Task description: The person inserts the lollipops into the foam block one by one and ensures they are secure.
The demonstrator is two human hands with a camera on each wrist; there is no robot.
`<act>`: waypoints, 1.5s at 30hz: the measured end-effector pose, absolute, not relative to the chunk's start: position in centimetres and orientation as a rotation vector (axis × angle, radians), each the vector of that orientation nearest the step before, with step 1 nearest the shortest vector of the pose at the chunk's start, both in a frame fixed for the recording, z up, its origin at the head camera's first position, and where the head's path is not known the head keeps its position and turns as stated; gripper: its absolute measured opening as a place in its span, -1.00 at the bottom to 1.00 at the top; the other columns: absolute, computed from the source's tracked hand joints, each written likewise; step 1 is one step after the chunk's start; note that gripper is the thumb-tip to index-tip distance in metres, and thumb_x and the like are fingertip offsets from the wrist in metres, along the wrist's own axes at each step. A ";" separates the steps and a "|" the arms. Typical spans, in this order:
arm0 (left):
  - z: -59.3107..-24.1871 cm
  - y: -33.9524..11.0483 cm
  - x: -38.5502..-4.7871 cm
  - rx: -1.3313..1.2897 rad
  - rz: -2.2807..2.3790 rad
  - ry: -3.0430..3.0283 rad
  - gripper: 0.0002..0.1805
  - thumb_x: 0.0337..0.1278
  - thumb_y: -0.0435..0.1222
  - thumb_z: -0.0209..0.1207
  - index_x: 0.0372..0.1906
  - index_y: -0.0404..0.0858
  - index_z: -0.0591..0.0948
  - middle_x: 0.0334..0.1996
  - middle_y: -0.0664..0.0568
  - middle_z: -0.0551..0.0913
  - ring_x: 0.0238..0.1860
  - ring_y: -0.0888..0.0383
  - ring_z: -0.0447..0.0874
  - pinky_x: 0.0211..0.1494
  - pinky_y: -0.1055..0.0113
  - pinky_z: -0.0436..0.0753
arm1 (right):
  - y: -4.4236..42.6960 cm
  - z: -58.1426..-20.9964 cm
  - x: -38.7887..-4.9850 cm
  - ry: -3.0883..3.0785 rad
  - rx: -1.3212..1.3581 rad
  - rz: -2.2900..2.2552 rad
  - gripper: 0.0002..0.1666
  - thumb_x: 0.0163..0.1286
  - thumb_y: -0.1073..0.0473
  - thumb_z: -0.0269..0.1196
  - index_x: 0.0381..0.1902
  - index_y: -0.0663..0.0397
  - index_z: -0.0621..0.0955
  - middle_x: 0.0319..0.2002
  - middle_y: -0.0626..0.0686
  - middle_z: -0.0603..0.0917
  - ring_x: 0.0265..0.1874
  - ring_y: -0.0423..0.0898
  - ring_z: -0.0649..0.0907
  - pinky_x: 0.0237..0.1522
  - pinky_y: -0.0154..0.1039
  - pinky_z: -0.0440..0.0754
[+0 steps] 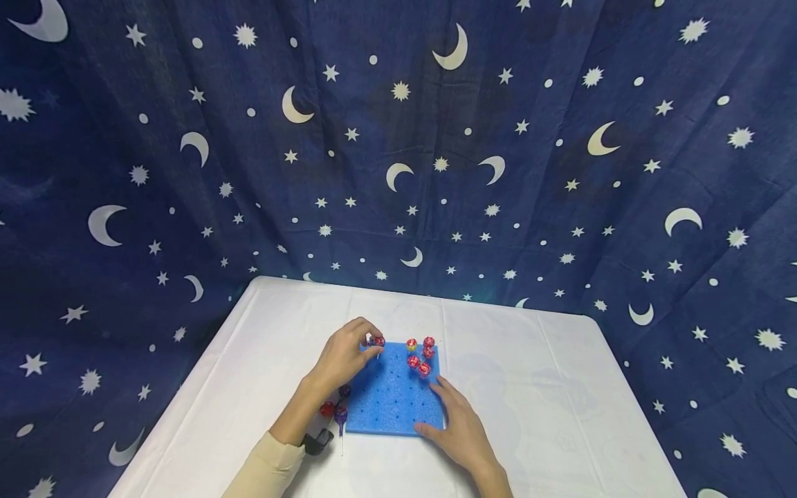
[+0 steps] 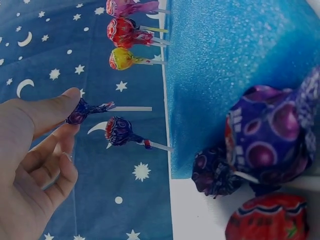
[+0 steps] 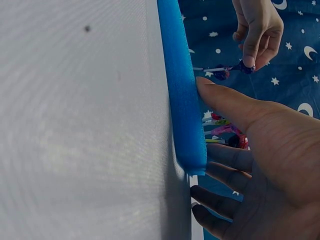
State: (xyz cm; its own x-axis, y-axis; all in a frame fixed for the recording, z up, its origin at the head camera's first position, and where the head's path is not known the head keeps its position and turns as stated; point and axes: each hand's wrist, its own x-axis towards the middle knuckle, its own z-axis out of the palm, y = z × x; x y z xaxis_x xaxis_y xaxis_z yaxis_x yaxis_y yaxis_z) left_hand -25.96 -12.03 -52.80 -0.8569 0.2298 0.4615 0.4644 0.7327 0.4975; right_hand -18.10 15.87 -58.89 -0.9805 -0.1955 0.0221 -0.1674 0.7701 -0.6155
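Observation:
My left hand (image 1: 339,360) pinches a purple-wrapped lollipop (image 2: 78,113) by its head between thumb and finger. Its white stick points down at the blue foam board (image 1: 392,408), the tip just off the surface. Beside it, a second purple lollipop (image 2: 119,131) stands with its stick in the board near the far left corner. My right hand (image 1: 461,429) is at the board's near right, thumb on the near edge and fingers spread along the right side. Several red, pink and yellow lollipops (image 1: 424,369) stand in the board's far right part.
Loose on the white table (image 1: 529,415), left of the board, lie a purple lollipop (image 1: 340,413), a red one (image 1: 326,409) and a dark one (image 1: 344,391) partly behind the left forearm. Small holes dot the board. A dark blue star-and-moon curtain (image 1: 373,242) surrounds the table.

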 end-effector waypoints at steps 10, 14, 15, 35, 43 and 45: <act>-53.3 -11.8 -26.7 -0.557 -0.879 -2.556 -0.81 0.14 -0.20 0.52 -0.20 -0.05 0.74 -0.23 0.12 0.71 -0.31 0.22 0.61 -0.31 0.36 0.61 | 15.9 -59.0 -17.9 2.938 -0.345 -1.035 0.03 0.15 -0.32 0.53 0.49 -0.04 0.49 0.57 0.06 0.36 0.53 0.22 0.35 0.44 0.31 0.38; -53.4 -11.7 -26.7 -0.555 -0.886 -2.564 -0.81 0.13 -0.20 0.53 -0.20 -0.05 0.74 -0.23 0.12 0.71 -0.31 0.23 0.61 -0.30 0.35 0.62 | 16.0 -59.0 -17.9 2.943 -0.365 -1.048 0.01 0.16 -0.31 0.53 0.48 -0.02 0.50 0.56 0.06 0.37 0.52 0.23 0.36 0.43 0.32 0.39; -53.4 -11.7 -26.8 -0.554 -0.890 -2.563 -0.81 0.13 -0.21 0.53 -0.20 -0.06 0.74 -0.23 0.12 0.71 -0.31 0.23 0.61 -0.30 0.35 0.62 | 16.0 -59.0 -17.9 2.940 -0.361 -1.048 0.02 0.16 -0.31 0.53 0.48 -0.03 0.50 0.56 0.05 0.37 0.52 0.22 0.36 0.43 0.31 0.39; -54.6 -11.8 -27.5 -0.515 -0.895 -2.567 -0.80 0.12 -0.22 0.53 -0.20 -0.08 0.75 -0.23 0.11 0.71 -0.31 0.12 0.67 -0.31 0.33 0.62 | 16.0 -59.1 -18.1 2.928 -0.325 -1.021 0.03 0.16 -0.34 0.51 0.50 -0.10 0.48 0.58 0.02 0.34 0.54 0.19 0.34 0.45 0.29 0.38; -54.9 -11.8 -27.7 -0.517 -0.889 -2.552 -0.79 0.11 -0.23 0.54 -0.20 -0.06 0.73 -0.23 0.11 0.70 -0.32 0.17 0.63 -0.32 0.35 0.61 | 16.0 -59.0 -18.0 2.922 -0.325 -1.043 0.02 0.16 -0.33 0.52 0.50 -0.10 0.48 0.58 0.02 0.34 0.54 0.19 0.33 0.46 0.30 0.37; -54.9 -11.8 -27.8 -0.518 -0.892 -2.552 -0.80 0.11 -0.23 0.54 -0.20 -0.06 0.73 -0.24 0.11 0.70 -0.32 0.15 0.64 -0.32 0.35 0.61 | 16.0 -59.0 -18.0 2.922 -0.327 -1.043 0.02 0.16 -0.32 0.52 0.50 -0.09 0.48 0.58 0.02 0.34 0.54 0.20 0.33 0.45 0.30 0.37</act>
